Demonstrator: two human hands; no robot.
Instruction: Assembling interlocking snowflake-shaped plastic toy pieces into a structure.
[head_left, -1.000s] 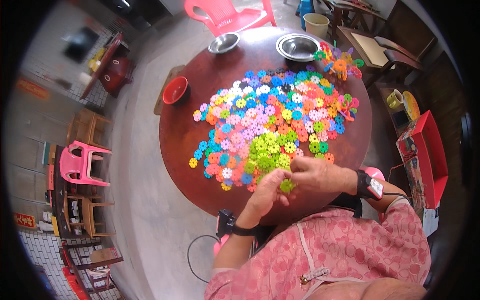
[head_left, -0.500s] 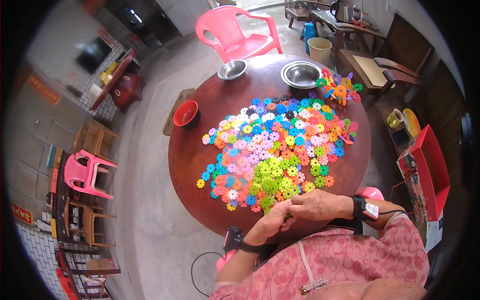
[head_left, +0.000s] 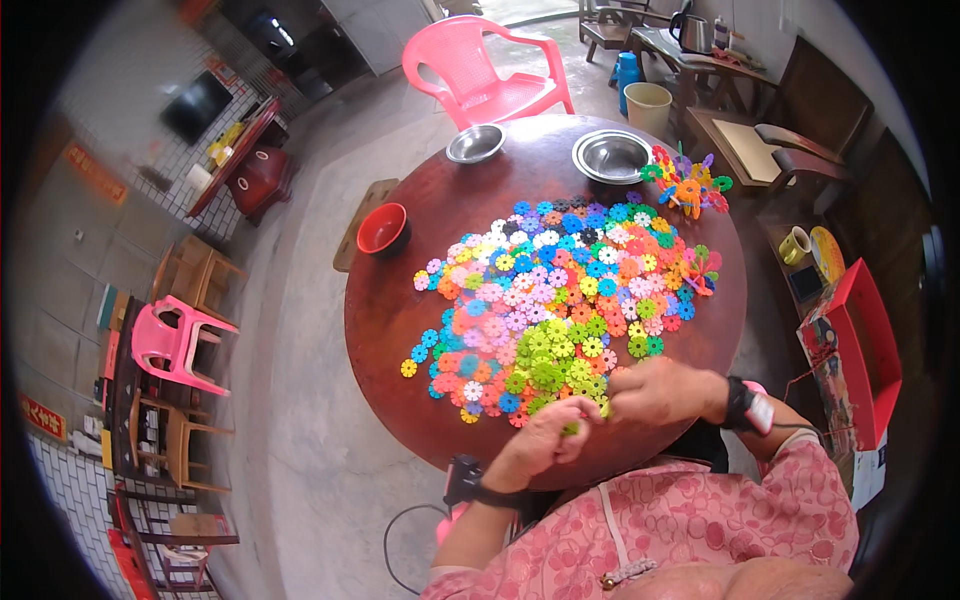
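My left hand (head_left: 545,440) is closed at the table's near edge, with a green notched plastic disc (head_left: 570,428) showing between its fingers. Just to its right, my right hand (head_left: 662,390) has its fingers drawn together in a pinch. Whatever they hold is hidden, though yellow-green shows beside the fingertips. A small gap separates the two hands. Beyond them spreads a wide heap of flower-shaped notched discs (head_left: 540,290) in many colours. Yellow-green discs (head_left: 547,375) are piled on the near side, closest to my hands.
The round brown table (head_left: 400,340) also bears a red bowl (head_left: 383,229), a steel bowl (head_left: 476,144), stacked steel bowls (head_left: 613,157) and a joined disc cluster (head_left: 690,190). A pink chair (head_left: 480,75) stands behind it. An open red box (head_left: 860,350) is at the right.
My hands were touching and have come apart. The right one has moved up and to the right, and the green disc in the left now shows more. The whole view has shifted slightly.
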